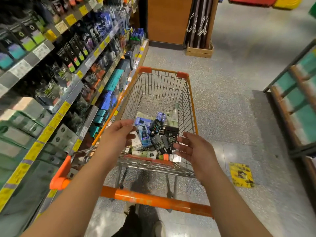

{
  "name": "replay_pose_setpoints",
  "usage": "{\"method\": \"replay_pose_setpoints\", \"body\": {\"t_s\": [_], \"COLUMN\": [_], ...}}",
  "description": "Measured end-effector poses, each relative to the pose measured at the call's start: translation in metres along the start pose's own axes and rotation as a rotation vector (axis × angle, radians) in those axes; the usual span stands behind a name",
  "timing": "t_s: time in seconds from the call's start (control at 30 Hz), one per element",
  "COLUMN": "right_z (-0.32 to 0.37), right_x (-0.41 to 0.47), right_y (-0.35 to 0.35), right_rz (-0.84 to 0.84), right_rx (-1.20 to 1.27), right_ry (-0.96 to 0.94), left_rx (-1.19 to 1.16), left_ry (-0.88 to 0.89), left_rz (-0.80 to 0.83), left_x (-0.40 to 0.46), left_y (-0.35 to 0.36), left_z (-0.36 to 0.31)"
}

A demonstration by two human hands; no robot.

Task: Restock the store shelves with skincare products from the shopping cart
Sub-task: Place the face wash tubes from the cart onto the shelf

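Note:
An orange wire shopping cart [191, 100] stands in front of me, its handle bar [153, 200] across the bottom of the view. In its near end lies a pile of skincare products [154, 134]: blue boxes, black boxes, dark tubes and pale green bottles. My left hand [118, 134] hovers over the cart's left side, fingers apart and empty. My right hand [193, 145] reaches in from the right, open, fingertips close to the black boxes. Stocked store shelves [71, 69] run along the left.
The shelf rails carry yellow price tags [64, 107]. A wooden pillar [168, 21] and a crate of folded items [199, 50] stand at the aisle's end. A green and wood rack [294, 100] is on the right. A yellow floor sticker [241, 175] lies near the cart.

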State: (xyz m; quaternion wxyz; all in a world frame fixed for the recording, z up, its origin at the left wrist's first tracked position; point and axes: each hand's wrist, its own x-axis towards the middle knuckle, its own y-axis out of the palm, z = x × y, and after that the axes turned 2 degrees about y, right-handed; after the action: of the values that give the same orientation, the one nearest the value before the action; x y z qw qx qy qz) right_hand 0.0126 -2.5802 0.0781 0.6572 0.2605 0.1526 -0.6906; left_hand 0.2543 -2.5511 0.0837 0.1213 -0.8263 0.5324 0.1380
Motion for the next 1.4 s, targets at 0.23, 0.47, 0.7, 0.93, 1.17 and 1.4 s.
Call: {"method": "replay_pose_setpoints", "body": {"t_s": [0.23,0.47,0.7,0.93,1.17,1.4], "right_z": [0.005,0.004,-0.003,-0.008,-0.006,-0.014], "right_x": [0.033,0.055,0.072,0.1,0.143,0.221], "right_y": [0.029,0.049,0.046,0.042,0.05,0.063], "right_rz": [-0.126,-0.194,-0.265,-0.229,-0.21,-0.205], "right_rx": [-0.008,-0.04,-0.025,-0.085,-0.14,-0.209], "right_ry": [0.025,0.036,0.092,0.121,0.152,0.176], "left_rx": [-0.042,-0.051,0.034,0.071,0.12,0.199], "left_ry": [-0.024,-0.138,-0.2,-0.215,-0.251,-0.324], "left_rz": [0.08,0.145,0.173,0.165,0.172,0.173], "left_x": [0.06,0.11,0.139,0.154,0.183,0.234], "left_y": [-0.011,-0.015,-0.003,0.012,0.032,0.066], "left_z": [-0.003,-0.002,0.01,0.015,0.024,0.045]}}
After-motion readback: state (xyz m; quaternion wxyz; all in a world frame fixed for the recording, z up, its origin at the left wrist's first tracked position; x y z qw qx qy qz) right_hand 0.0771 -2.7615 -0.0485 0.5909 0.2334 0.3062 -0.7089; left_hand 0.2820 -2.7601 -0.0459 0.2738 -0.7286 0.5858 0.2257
